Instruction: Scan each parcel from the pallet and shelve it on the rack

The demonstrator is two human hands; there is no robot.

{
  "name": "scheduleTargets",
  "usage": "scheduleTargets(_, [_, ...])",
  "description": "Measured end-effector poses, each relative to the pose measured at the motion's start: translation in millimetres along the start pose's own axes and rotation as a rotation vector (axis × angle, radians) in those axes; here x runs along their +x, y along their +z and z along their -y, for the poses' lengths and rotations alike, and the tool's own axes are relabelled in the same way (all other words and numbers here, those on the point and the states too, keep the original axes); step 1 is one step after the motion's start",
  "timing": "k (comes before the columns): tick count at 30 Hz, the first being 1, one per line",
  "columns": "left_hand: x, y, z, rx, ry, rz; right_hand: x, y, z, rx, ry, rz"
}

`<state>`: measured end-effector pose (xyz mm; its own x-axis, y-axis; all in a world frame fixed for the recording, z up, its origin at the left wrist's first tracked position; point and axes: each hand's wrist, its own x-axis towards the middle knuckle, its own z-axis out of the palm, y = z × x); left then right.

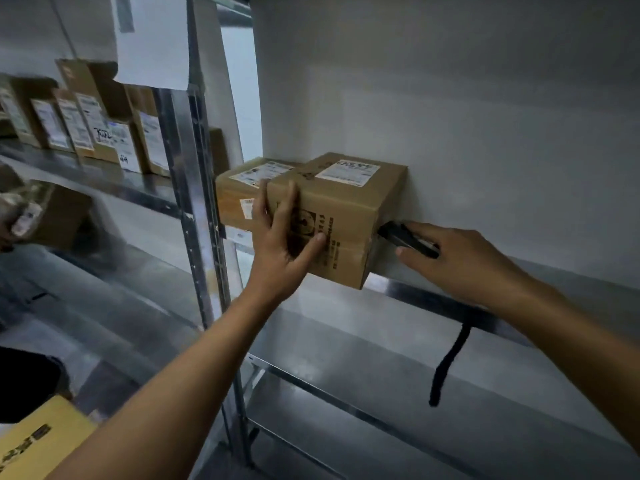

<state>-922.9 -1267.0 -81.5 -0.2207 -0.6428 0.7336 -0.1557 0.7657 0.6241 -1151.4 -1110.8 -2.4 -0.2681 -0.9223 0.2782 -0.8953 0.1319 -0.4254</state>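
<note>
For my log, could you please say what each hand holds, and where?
Right hand grips the scanner by its rear; left hand only presses the box front.

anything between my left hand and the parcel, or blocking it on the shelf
Nothing visible. The left hand rests flat on the front of the parcel; another box sits to its left, the scanner in the right hand to its right.

**Inspector:** Type of premises?

**Assessor:** Parcel storeroom. Galvanised steel rack, bare metal shelves, plain white wall.

**Inspector:** Supporting evidence?

**Assessor:** A row of cardboard parcels on the left bay, each with a printed shipping label. Two more labelled cartons in the right bay. A paper sheet hangs on the upright. A black handheld scanner is at shelf level.
</note>
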Motion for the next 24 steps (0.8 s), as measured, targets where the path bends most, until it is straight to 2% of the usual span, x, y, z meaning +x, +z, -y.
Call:
scheduleTargets(5, [-4.8, 6.8, 4.5, 0.010, -0.014, -0.037, -2.9, 5.9, -4.7, -0.025, 0.034, -0.006])
scheduleTargets(7, [-12.6, 8.5, -4.6, -0.001, -0.024, -0.102, -12.1, 8.2, -5.1, 0.007, 0.024, -0.016])
scheduleTargets(10, [-36.6, 13.7, -26.3, 0.000, 0.105, -0.210, -35.4, 2.9, -7.9, -0.010, 0.023, -0.028])
scheduleTargets(12, [-61.0, 25.2, -48.8, 0.023, 0.200, -0.204, -61.6, -7.4, -15.7, -0.048, 0.052, -0.035])
scheduleTargets(15, [-103.4, 56.0, -92.0, -0.074, 0.200, -0.032, -116.3, -26.1, -33.2, -0.090, 0.110, -0.061])
scheduleTargets(18, [-149.4, 96.0, -141.1, -0.141, 0.081, 0.299, -190.3, -44.4, -58.0, -0.117, 0.213, -0.101])
scheduleTargets(21, [-206.1, 138.2, -191.0, -0.185, 0.057, 0.577, -288.9, -62.7, -96.0, -0.159, 0.372, -0.117])
scheduleTargets(24, [-269.5, 176.2, -257.2, -0.243, 0.085, 0.763, -408.9, -85.3, -136.4, -0.187, 0.586, -0.096])
